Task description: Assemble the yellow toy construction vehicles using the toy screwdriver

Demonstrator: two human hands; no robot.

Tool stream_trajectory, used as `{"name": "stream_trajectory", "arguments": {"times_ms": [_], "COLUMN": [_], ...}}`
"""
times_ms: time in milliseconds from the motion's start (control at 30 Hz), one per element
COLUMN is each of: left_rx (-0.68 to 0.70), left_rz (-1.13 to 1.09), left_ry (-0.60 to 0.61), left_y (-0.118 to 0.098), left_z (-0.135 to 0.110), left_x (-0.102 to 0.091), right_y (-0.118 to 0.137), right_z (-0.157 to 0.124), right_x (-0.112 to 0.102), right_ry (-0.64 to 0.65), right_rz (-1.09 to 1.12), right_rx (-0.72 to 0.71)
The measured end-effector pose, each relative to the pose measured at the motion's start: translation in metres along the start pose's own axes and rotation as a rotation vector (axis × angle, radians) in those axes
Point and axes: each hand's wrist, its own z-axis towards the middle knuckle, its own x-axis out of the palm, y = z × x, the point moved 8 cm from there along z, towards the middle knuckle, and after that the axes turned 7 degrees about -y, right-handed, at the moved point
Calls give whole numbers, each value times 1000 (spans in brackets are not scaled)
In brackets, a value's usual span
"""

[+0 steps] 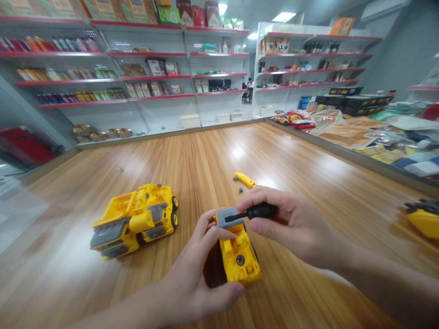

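On the wood-grain table (202,169), the left hand (194,267) clasps a yellow toy vehicle (236,249) — the right hand (295,224) grips a black screwdriver (263,210), its shaft over the vehicle's grey part (225,213)

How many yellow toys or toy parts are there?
4: a truck at left; a vehicle in the left hand; a curved piece beyond the right hand; a part cropped by the right edge. More may be hidden.

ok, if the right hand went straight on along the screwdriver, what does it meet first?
Most likely the grey part of the yellow toy vehicle: the screwdriver in the right hand points leftward across it. Whether the tip touches is unclear. Just past it lies the left hand.
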Motion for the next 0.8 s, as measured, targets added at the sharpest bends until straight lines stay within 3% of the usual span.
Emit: {"name": "stream_trajectory", "arguments": {"times_ms": [67,200,367,467,567,667,733,800], "left_rx": [-1,4,13,17,18,16,9,-4], "left_rz": [0,-2,31,40,38,-17,-50,-65], "left_ry": [3,9,9,-9,-18,1,9,7], "left_y": [-1,-2,-2,-4,-6,-5,-4,-2], "left_z": [1,2,2,3,4,4,4,3], "left_x": [0,0,-1,-2,-3,-1,0,0], "right_y": [-2,9,0,3,6,-4,-10,-10], "right_z": [1,0,-1,1,1,0,-1,-1], "right_x": [-3,-5,-1,-7,-4,2,1,-1], "right_ry": [-40,-58,-37,-110,-50,4,-24,-52], "right_rz": [0,-87,-1,-27,-5,141,76,-123], "right_rx": [21,-99,18,-36,-73,44,80,34]}}
